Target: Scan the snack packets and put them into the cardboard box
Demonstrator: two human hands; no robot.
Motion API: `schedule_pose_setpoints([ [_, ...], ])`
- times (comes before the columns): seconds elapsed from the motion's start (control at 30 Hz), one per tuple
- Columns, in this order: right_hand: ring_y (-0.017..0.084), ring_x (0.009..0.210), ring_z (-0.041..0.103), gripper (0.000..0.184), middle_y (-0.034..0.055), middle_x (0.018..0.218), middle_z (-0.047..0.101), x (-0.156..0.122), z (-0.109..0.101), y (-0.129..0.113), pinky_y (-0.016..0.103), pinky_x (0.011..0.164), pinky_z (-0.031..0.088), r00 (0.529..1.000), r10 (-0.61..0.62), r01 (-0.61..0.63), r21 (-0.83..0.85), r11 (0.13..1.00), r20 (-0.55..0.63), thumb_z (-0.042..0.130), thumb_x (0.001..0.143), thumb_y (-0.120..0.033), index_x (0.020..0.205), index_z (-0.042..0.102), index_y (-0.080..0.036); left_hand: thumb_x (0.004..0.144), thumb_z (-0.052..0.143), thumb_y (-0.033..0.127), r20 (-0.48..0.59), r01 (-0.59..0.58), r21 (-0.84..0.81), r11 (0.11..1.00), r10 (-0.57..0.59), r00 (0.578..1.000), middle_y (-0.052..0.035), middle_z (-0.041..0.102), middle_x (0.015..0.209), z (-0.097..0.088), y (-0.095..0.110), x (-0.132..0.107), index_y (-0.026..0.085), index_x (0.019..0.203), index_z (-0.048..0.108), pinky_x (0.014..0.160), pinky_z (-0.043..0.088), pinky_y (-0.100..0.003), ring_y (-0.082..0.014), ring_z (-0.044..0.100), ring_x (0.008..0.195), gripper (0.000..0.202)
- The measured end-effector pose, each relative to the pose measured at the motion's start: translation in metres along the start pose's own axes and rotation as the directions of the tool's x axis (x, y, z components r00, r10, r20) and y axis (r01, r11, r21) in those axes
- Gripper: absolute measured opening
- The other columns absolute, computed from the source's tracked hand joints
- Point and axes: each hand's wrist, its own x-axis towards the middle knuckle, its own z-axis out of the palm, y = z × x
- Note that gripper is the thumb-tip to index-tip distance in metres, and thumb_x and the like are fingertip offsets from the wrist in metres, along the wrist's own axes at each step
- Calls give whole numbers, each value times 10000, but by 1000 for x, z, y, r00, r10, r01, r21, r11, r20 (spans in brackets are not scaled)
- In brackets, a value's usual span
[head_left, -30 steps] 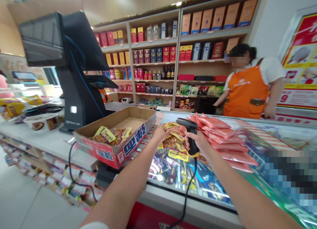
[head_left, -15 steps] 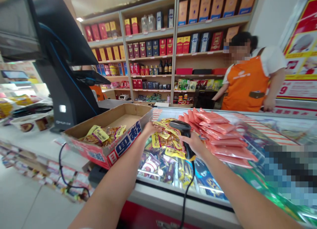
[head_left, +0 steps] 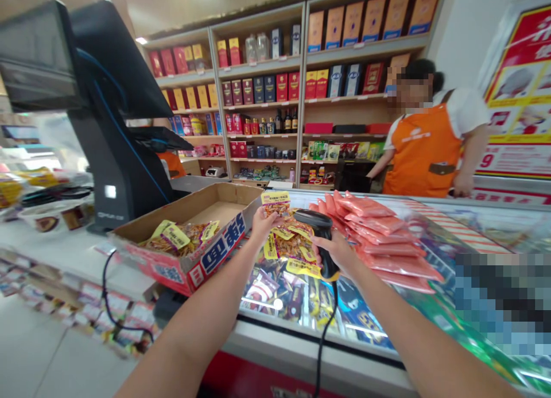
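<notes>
My left hand (head_left: pixel 263 224) is closed on the edge of a yellow-topped snack packet (head_left: pixel 275 201), held up just above the glass counter. A barcode scanner (head_left: pixel 328 260), black with a yellow base, is gripped by my right hand (head_left: pixel 338 250); its head points left toward the packets. Below both hands lies a pile of similar yellow snack packets (head_left: pixel 293 248), partly covered by the scanner. On the left, an open cardboard box (head_left: pixel 219 243) holds several more packets (head_left: pixel 172 237).
Stacked orange-pink bags (head_left: pixel 387 243) lie right of my right hand. A black checkout terminal (head_left: pixel 124 134) stands behind the box. The scanner's cable (head_left: pixel 322 346) hangs over the counter's front edge. A person in an orange apron (head_left: pixel 424 151) stands behind the counter, before shelves of boxed goods (head_left: pixel 267 88).
My left hand has lifted one snack packet off the pile, and it now stands up facing me. My right hand keeps the scanner in nearly the same place.
</notes>
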Motion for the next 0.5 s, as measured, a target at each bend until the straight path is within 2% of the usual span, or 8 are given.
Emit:
schedule_pose_setpoints([
  [0.17, 121, 373, 503, 339, -7, 483, 535, -2, 3, -4, 257, 362, 415, 1000, 1, 0, -40, 999, 19, 775, 655, -440, 539, 545, -220, 603, 865, 359, -28, -22, 1, 1000, 22, 999, -74, 725, 880, -1, -7, 5, 159, 1002, 498, 650, 618, -358, -197, 726, 656, 578],
  [0.33, 118, 377, 500, 300, -17, 498, 543, -3, 4, -5, 254, 366, 414, 999, 30, -30, 15, 999, 24, 780, 644, -413, 608, 548, -226, 587, 869, 361, -23, -50, 28, 998, 50, 998, -65, 720, 866, -1, -11, 6, 150, 996, 514, 631, 618, -353, -174, 707, 602, 581],
  [0.5, 111, 378, 482, 306, -15, 490, 536, -2, 3, -3, 253, 366, 408, 999, 44, -44, 9, 999, 5, 759, 663, -409, 582, 528, -224, 606, 861, 344, -22, -52, 16, 999, 52, 998, -71, 715, 859, 0, -10, 6, 155, 995, 503, 643, 618, -382, -206, 719, 633, 561],
])
